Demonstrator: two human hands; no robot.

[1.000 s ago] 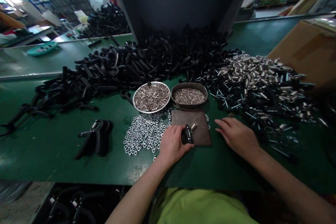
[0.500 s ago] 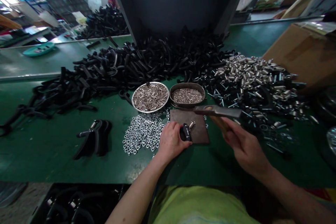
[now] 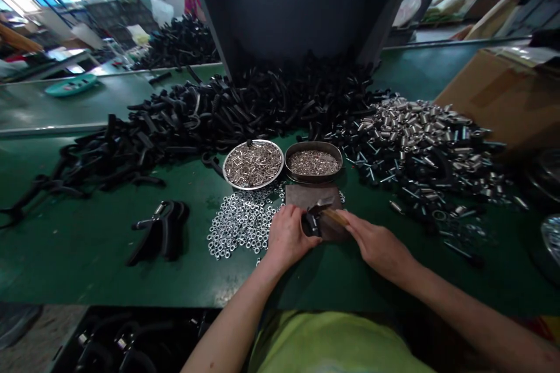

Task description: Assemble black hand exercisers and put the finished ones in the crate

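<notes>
My left hand (image 3: 286, 236) is closed around a small black part (image 3: 311, 224) that rests on a dark brown plate (image 3: 306, 194) on the green table. My right hand (image 3: 375, 243) grips the wooden handle of a hammer (image 3: 329, 213); its metal head is down on the black part. A spread of shiny metal nuts (image 3: 240, 223) lies just left of my left hand.
Beyond the plate stand a round tray of metal pins (image 3: 253, 164) and an oval pan of small springs (image 3: 314, 162). Behind them lie a big pile of black handles (image 3: 227, 108), silver springs (image 3: 420, 125) and a cardboard box (image 3: 499, 96). Finished black grippers (image 3: 161, 232) lie at left.
My right hand picked up the hammer from the right, raised it over the plate, and has now brought its head down onto the black part. My left hand stayed holding the part.
</notes>
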